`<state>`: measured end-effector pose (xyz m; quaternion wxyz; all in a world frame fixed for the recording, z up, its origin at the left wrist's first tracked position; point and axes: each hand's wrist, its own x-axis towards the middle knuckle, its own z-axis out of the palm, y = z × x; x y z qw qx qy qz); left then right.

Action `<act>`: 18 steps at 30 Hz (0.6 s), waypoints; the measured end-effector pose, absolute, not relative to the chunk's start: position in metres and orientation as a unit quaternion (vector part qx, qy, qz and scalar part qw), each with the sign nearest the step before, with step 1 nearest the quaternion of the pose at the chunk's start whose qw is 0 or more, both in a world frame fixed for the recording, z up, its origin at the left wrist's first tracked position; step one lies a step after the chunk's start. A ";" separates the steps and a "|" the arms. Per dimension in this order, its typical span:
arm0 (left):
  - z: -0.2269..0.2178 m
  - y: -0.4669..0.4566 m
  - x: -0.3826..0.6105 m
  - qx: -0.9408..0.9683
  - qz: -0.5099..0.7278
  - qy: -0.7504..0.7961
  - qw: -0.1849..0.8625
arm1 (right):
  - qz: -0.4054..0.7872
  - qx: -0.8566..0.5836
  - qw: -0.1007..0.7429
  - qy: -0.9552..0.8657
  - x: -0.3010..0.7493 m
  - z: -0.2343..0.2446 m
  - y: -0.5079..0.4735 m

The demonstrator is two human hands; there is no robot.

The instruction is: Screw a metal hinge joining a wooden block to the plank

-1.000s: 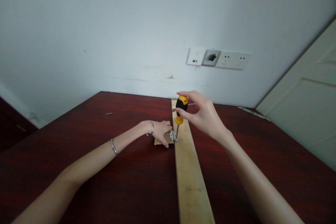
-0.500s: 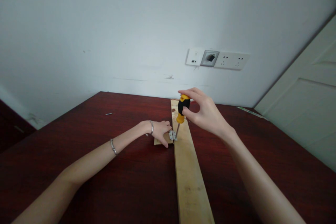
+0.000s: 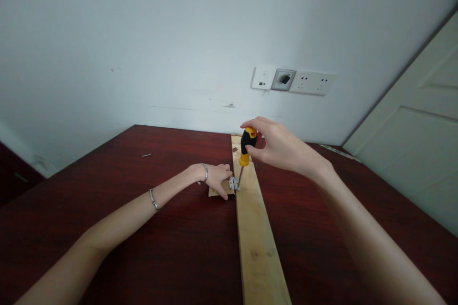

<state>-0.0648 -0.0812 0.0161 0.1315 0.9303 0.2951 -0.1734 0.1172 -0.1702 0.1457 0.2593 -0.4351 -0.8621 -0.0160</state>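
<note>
My right hand [image 3: 282, 145] grips the yellow and black handle of a screwdriver [image 3: 248, 145], thumb on one side and fingers over the top. The shaft slants down, its tip at a silver metal hinge [image 3: 234, 183]. One side of that hinge lies on a long pale wooden plank [image 3: 257, 238], the other on a small flat wooden piece [image 3: 219, 191] butted against the plank's left edge. My left hand [image 3: 217, 178] lies on the small piece, fingers spread and thumb apart, beside the hinge. Its palm hides part of that piece.
The dark red tabletop [image 3: 171, 257] runs back to a white wall with socket plates [image 3: 311, 83]. A thin metal rod-like piece [image 3: 146, 155] lies at the left. A narrow pale strip [image 3: 338, 151] lies at the back right, near a white panelled door [image 3: 425, 128].
My right hand has turned slightly around the screwdriver handle, its wrist shifting right and up. The left hand keeps its place on the small wooden piece. The whole view has shifted slightly.
</note>
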 end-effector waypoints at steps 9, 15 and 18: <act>0.014 -0.080 -0.065 0.932 -0.173 0.293 0.124 | -0.021 -0.407 0.206 -0.890 0.118 0.152 -0.163; 0.014 -0.080 -0.065 0.933 -0.165 0.293 0.128 | -0.033 -0.419 0.192 -0.887 0.113 0.149 -0.163; 0.013 -0.079 -0.066 0.936 -0.164 0.287 0.121 | -0.069 -0.449 0.178 -0.873 0.110 0.146 -0.164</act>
